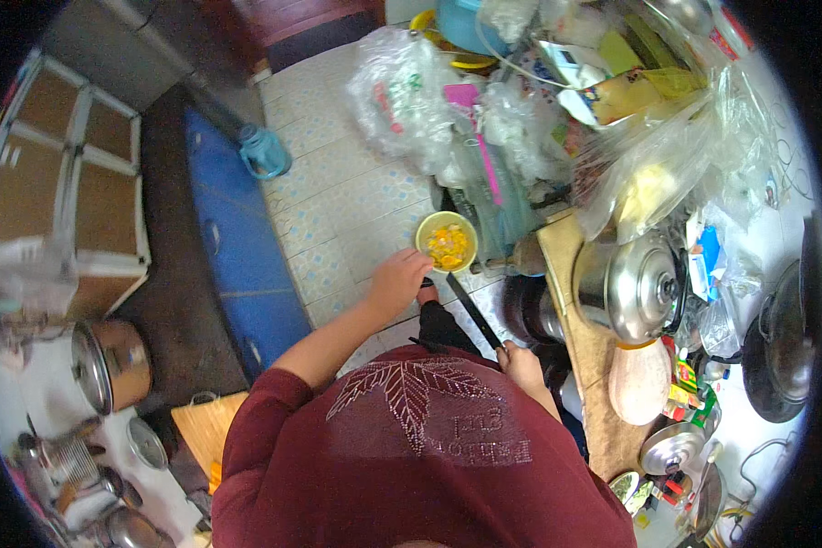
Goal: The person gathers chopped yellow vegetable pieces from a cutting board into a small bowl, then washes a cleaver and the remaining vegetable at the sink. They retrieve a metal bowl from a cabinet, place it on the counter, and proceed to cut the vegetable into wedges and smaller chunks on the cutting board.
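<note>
My left hand [403, 279] reaches forward, its fingers at the near left rim of a pale yellow-green bowl [476, 240]. The grip on the rim is partly hidden behind the fingers. Orange and yellow chopped food pieces [450, 245], perhaps pumpkin, lie in the bowl. In front of my body, my right hand [520, 366] is closed around the handle of a kitchen knife [474, 312]. Its long dark blade slants forward and left, and the tip comes close to the bowl's near edge in the view.
On the right, a brown-topped table [568, 301] bears a lidded steel pot [633, 288] and a pale gourd [638, 383]. Plastic bags [404, 103] are heaped ahead. A blue thermos [265, 152] stands by blue cabinet doors [236, 240]. A wooden board [202, 421] lies at left.
</note>
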`<state>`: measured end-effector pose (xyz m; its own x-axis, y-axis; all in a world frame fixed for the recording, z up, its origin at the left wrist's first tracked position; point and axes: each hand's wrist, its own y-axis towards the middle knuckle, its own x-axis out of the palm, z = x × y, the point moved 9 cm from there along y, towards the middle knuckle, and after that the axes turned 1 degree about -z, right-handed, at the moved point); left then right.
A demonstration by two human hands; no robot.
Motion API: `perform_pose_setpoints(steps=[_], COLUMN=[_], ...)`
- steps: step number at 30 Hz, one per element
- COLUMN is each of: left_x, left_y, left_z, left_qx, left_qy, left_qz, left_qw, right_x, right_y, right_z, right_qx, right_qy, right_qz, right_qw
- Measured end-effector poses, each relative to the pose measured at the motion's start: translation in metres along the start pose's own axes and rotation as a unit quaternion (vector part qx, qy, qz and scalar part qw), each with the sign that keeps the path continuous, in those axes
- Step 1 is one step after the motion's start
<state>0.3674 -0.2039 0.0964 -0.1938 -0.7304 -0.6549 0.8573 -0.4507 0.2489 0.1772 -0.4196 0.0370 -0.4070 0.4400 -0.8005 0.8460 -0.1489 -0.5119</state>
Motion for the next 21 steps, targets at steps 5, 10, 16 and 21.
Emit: perform_pose_setpoints(steps=[5,10,16,21], left_x=[0.109,0.163,0.141,0.053], left_y=[0.097,0.127,0.136,0.102], left_z=[-0.017,-0.041,-0.075,-0.098], left_qx=[-0.01,-0.065,-0.119,-0.233], left_qy=[0.045,0.1,-0.006,-0.025], left_qz=[-0.118,-0.228,-0.101,-0.039], left_qw=[0.992,0.966,0.988,0.971], right_x=[-0.023,-0.041,-0.065,-0.066], right_y=[0.043,0.078,0.106,0.137], right_z=[0.029,0.034,0.01,-0.03], right_qx=[0.01,0.043,0.0,-0.106], right_qy=[0.024,0.076,0.057,0.025], right_qz=[-0.055,-0.135,-0.149,-0.1], right_qw=[0.998,0.987,0.987,0.989])
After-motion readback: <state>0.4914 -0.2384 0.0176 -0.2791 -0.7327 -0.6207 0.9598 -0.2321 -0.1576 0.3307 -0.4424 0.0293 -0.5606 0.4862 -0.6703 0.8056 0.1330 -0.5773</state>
